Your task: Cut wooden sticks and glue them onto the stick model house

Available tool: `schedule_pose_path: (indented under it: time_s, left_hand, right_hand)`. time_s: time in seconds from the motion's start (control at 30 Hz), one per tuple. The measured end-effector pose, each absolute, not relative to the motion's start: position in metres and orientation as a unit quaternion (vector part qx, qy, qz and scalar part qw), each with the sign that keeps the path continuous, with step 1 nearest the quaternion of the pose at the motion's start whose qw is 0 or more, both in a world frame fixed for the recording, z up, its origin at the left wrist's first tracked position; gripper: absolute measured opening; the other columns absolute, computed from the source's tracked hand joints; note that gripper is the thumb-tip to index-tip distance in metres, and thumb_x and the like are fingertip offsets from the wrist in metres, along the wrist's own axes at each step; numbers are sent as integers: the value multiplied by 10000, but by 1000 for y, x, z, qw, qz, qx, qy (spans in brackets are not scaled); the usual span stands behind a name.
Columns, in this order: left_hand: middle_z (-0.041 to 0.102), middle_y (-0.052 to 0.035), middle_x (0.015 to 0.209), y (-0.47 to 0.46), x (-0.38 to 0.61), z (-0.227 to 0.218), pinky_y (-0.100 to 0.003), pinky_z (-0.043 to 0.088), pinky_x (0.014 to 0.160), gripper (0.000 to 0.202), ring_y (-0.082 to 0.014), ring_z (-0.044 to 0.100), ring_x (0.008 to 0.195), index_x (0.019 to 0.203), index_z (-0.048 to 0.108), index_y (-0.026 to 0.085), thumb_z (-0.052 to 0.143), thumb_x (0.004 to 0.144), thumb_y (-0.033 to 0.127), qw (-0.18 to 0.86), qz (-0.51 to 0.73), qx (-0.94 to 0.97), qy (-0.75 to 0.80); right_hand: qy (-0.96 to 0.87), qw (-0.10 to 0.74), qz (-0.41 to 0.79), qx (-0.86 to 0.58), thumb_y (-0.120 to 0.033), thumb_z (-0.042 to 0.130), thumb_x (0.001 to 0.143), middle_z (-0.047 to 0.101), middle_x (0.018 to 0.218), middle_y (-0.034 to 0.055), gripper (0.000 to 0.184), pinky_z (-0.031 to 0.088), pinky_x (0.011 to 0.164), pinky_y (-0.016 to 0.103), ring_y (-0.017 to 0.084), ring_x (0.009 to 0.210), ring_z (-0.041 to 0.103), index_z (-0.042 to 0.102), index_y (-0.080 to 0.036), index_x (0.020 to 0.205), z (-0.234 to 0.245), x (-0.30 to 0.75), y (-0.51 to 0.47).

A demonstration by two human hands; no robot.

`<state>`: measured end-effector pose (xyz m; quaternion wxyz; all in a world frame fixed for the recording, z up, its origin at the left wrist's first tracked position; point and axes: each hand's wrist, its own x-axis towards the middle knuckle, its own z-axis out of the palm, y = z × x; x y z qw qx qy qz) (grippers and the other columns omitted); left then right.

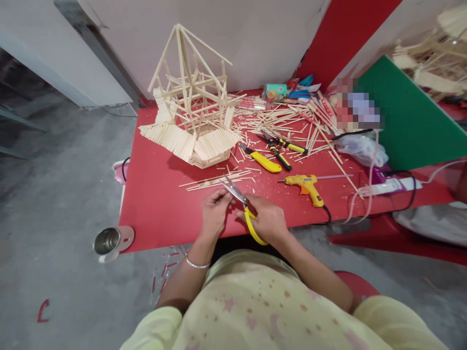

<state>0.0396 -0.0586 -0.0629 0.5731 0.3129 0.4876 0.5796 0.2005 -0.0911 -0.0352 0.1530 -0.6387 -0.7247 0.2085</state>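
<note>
Pale wooden sticks make up nearly everything on the red bench (156, 194), and the stick house (191, 107) at eleven o'clock from the hands looks well advanced. Its hexagonal floor is planked over, the uprights and cross braces stand, and the steep roof rafters meet at a peak. The walls and roof are open frame with no cladding, so I judge the skeleton done and the covering left to do. At the near edge, the right hand (268, 221) is closed around the yellow loops of the scissors (239, 196). Their blades are slightly parted and point toward eleven o'clock. The left hand (214, 210) has its fingertips pinched together against the blades; whether a sliver of stick sits between them is too small to tell. The work in hand reads as trimming pieces to length. Just beyond the blade tips, at twelve o'clock, lies a small bundle of long sticks (215, 181), uncut. A wide litter of offcuts (292, 121) spreads from one to two o'clock, which suggests that much cutting is done and plenty of stock is left. A yellow utility knife (263, 161) and a pair of cutters (279, 148) rest at one o'clock. The glue gun (306, 187) lies on its side at two o'clock, near the hands but untouched. A steel cup (107, 241) sits on the floor at nine o'clock.
</note>
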Motion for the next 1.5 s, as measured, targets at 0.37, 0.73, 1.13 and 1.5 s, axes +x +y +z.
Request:
schedule_pose_path:
  time_s: [0.37, 0.73, 1.13, 1.5]
  left_hand:
    - [688, -8, 629, -59, 46, -59, -206, 485, 508, 304, -104, 616, 537, 805, 746, 146, 908, 644, 348, 594, 591, 263, 478]
    - [718, -14, 728, -55, 46, -63, -191, 458, 483, 365, -82, 615, 548, 871, 708, 148, 908, 661, 369, 619, 594, 214, 466]
    - [751, -40, 899, -48, 35, -37, -204, 502, 579, 326, -107, 673, 684, 904, 706, 178, 885, 709, 369, 674, 568, 216, 421]
    - [708, -29, 925, -38, 14, -24, -301, 563, 831, 311, -145, 675, 844, 916, 736, 198, 904, 688, 330, 687, 602, 170, 369]
  right_hand:
    - [-727, 143, 192, -644, -583, 551, 955, 781, 1045, 67, 459, 443, 718, 269, 228, 912, 740, 651, -263, 1269, -45, 203, -92]
    - [-686, 50, 106, -718, -564, 500, 978, 778, 935, 101, 521, 411, 637, 285, 243, 771, 720, 593, -244, 1378, -48, 208, -85]
    - [-700, 350, 226, -580, -431, 548, 1006, 783, 1074, 53, 304, 536, 915, 290, 176, 978, 714, 746, -232, 1124, -24, 193, -81]
    - [-648, 461, 349, -496, -397, 583, 979, 794, 1065, 26, 266, 564, 750, 266, 166, 892, 738, 768, -234, 1080, -1, 138, -43]
